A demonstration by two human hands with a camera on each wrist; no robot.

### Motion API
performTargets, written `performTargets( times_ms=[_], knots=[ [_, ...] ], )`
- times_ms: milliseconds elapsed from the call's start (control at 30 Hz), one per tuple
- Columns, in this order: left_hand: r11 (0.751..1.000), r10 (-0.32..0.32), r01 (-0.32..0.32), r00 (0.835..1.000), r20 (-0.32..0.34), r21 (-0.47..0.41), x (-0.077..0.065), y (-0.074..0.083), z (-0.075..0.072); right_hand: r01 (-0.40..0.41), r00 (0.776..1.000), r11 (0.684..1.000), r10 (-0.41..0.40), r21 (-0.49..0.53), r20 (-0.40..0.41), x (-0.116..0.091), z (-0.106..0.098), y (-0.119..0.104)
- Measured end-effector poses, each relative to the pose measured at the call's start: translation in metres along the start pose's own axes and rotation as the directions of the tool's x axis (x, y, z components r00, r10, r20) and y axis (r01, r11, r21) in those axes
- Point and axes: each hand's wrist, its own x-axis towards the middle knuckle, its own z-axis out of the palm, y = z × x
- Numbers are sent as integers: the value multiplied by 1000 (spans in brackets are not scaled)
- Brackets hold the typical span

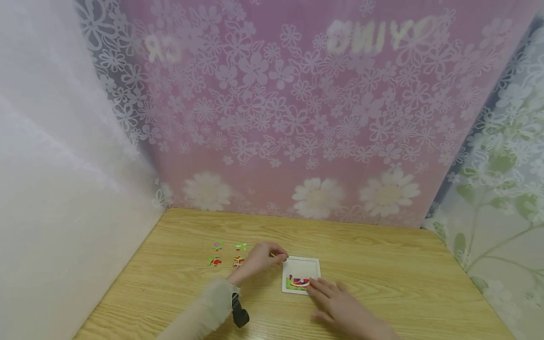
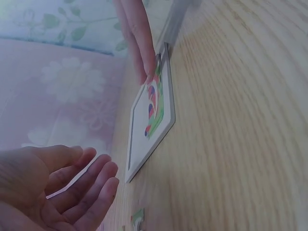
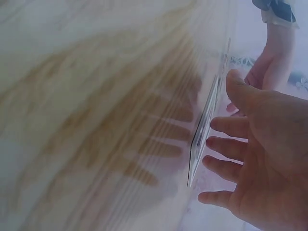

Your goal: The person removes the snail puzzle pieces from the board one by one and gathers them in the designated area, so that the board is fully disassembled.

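A square white puzzle tray (image 1: 301, 262) lies on the table, with colourful joined puzzle pieces (image 1: 299, 282) along its near side. My left hand (image 1: 261, 259) is just left of the tray's far corner. Its thumb and fingers pinch a thin puzzle piece (image 2: 72, 180), seen edge-on as a pale strip in the left wrist view; its picture is hidden. My right hand (image 1: 340, 304) reaches in from the near right. Its straight fingertips rest at the tray's near right corner, by the joined pieces. In the right wrist view its fingers (image 3: 226, 148) are spread beside the tray's edge.
Several loose puzzle pieces (image 1: 217, 261) lie left of the tray, partly behind my left forearm. The wooden table (image 1: 382, 264) meets a pink flowered backdrop (image 1: 272, 118) at the back, a white wall on the left and a leaf-patterned one (image 1: 501, 189) on the right.
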Motion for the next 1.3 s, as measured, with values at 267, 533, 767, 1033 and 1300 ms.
performTargets(
  times_ms=[267,533,767,1033,1300],
  knots=[
    [999,-32,33,993,111,-5,0,4,14,-40,994,999,38,16,100,3,2,-8],
    [996,-62,54,991,116,73,3,7,20,-58,992,997,52,48,115,2,-3,-14],
    [990,-101,89,990,100,111,7,12,24,-65,990,996,57,56,125,3,-6,-16],
    [978,-88,65,990,108,200,11,14,27,-62,991,997,57,42,119,5,-3,-15],
    [969,-78,46,989,125,243,12,12,30,-42,995,999,40,16,94,3,-1,-15]
  ],
)
